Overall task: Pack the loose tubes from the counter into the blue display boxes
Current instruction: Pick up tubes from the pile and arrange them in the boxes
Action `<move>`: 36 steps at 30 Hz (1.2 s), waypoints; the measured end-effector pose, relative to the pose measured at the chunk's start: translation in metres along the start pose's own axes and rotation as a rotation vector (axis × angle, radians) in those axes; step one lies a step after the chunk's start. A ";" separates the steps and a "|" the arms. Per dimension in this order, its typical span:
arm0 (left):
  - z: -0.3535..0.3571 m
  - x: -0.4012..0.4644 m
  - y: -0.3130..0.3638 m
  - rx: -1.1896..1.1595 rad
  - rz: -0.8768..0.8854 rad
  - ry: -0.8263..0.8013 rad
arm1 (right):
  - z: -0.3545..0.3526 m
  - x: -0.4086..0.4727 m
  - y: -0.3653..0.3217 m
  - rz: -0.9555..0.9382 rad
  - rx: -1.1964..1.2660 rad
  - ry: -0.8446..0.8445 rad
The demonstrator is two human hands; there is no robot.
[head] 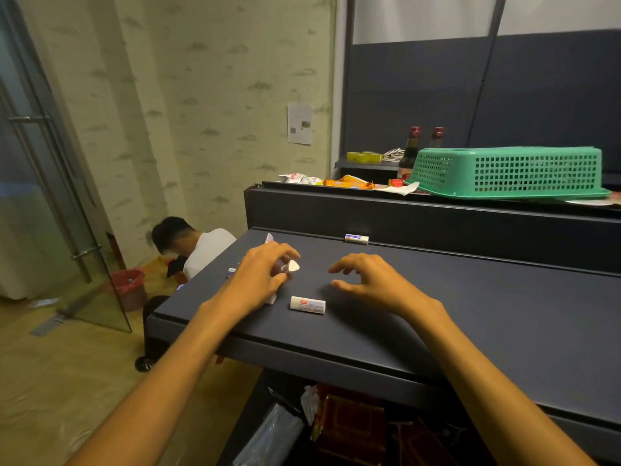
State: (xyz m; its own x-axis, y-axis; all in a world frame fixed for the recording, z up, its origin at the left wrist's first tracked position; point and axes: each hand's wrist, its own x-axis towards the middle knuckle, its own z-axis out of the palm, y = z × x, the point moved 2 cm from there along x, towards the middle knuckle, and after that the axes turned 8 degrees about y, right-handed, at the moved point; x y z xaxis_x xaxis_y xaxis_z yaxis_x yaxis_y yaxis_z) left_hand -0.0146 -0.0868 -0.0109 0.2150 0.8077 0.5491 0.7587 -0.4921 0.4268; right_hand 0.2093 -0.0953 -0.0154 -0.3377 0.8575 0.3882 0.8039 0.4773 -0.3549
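- On the dark counter [420, 314], one loose white tube [307, 304] lies flat between the hands; another tube [356, 238] rests at the back ledge.
- Left hand [258, 280]: fingers curl around a small white box [291, 266] with its flap open.
- Right hand [369, 280]: fingers spread and hovering, holding nothing.
- Handling estimate: tubes appear light, rigid, smooth and prone to rolling.
- Recommended hold: pinch across the mid-barrel.
- No blue display boxes are visible.

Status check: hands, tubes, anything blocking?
Left hand grips a white box flap. Right hand open, empty. Nearest tube loose on counter; nothing blocking.
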 end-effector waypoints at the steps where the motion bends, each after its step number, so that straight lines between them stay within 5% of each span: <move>1: -0.002 0.002 0.000 -0.022 0.006 0.012 | 0.000 0.001 -0.001 0.001 -0.006 0.001; 23: -0.020 0.003 -0.035 -0.216 0.216 0.014 | 0.029 -0.010 -0.044 0.183 -0.074 -0.111; 36: -0.020 -0.001 -0.048 -0.289 0.273 0.033 | 0.029 -0.013 -0.058 0.194 -0.090 0.030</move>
State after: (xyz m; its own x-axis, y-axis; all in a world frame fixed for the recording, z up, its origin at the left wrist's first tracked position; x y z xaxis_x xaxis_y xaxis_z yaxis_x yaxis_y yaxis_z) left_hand -0.0636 -0.0707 -0.0179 0.3617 0.6256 0.6912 0.4709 -0.7625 0.4437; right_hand 0.1530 -0.1279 -0.0245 -0.1582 0.9249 0.3457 0.8933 0.2833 -0.3489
